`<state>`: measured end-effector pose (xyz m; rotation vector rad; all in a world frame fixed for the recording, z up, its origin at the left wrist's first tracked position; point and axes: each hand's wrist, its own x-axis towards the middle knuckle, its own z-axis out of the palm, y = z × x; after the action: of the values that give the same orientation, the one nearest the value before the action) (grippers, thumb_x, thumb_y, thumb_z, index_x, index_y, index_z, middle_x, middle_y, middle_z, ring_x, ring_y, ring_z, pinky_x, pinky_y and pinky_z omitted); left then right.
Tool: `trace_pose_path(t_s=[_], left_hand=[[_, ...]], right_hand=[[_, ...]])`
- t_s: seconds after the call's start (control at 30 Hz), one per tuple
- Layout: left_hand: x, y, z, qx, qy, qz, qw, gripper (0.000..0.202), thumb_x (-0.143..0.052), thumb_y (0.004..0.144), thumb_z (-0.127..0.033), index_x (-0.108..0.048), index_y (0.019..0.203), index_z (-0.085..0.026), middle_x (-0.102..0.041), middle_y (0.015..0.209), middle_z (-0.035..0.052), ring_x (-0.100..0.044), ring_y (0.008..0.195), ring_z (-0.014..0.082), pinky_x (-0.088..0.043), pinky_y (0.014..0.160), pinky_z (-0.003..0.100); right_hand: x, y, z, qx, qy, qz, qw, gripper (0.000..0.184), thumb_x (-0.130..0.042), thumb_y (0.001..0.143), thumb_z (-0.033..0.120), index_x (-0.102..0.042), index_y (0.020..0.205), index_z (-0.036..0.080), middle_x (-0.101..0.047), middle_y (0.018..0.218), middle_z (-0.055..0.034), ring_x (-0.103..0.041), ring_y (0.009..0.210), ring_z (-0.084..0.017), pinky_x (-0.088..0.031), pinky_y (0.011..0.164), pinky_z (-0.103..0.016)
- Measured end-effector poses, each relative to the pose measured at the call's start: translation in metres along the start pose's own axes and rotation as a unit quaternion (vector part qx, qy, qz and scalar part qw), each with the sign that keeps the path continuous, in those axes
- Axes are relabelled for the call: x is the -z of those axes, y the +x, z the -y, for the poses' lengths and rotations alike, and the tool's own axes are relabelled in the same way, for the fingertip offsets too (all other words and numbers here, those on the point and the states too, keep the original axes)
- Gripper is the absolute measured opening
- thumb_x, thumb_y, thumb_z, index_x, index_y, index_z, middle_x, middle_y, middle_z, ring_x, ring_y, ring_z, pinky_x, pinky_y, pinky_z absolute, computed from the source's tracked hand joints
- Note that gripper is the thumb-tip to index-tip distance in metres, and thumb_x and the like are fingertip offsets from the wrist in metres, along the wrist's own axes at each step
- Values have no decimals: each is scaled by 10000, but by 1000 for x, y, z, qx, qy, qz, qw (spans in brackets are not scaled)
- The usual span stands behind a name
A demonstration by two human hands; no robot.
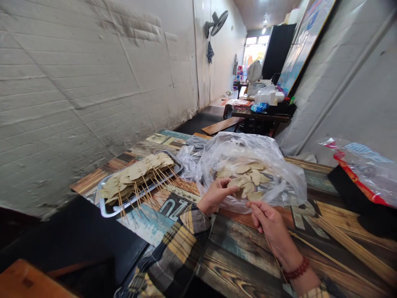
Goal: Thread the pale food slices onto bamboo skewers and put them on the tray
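My left hand (217, 195) pinches a pale beige flat slice (238, 182) between thumb and fingers, at the mouth of a clear plastic bag (214, 147). More such slices (257, 177) lie loose inside that bag. Just to the right, my right hand (269, 223) is closed on a thin wooden skewer (273, 253), whose shaft runs back under the palm toward the wrist. The skewer's tip is close to the slices, but I cannot tell whether it touches one. On the left, a metal tray (107, 212) bears piled skewered slices (136, 176), their sticks pointing toward me.
A bundle of bare skewers (356, 247) lies on the wood-patterned table (235, 256) at right. Beyond it sits a black container (347, 186) with red-edged plastic packaging (369, 169). A crumpled clear bag (187, 159) rests behind the tray. A white wall (77, 82) borders the left side.
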<state>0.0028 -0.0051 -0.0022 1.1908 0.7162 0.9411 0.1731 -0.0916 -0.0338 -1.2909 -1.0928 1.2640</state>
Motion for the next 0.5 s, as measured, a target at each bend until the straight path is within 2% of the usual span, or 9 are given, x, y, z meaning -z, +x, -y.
trace_pose_path(t_s=[0.2,0.37,0.5], left_hand=[[0,0,-2,-3,-21,-33,999,384,-822,605,-442,-632,689,-120,-595,651,-2,-509,599,93,-391,615,230],[-1,-1,-2,50,-50,-22,997,377,-795,628,-434,-591,743,-138,-584,577,-15,-520,509,94,-384,531,220],[-4,-1,1,56,-60,-30,996,342,-814,607,-380,-604,728,-140,-544,561,-49,-438,453,50,-316,467,189]], right_hand=[[-1,0,0,-10,5,7,1000,420,-627,806,552,-655,937,154,-473,478,71,-342,411,-74,-250,384,-191],[-2,1,-1,-9,8,11,1000,445,-644,788,571,-654,948,155,-480,481,75,-349,409,-67,-247,387,-187],[-3,0,-1,-15,16,9,1000,459,-655,779,583,-652,944,155,-468,477,80,-340,412,-63,-240,389,-181]])
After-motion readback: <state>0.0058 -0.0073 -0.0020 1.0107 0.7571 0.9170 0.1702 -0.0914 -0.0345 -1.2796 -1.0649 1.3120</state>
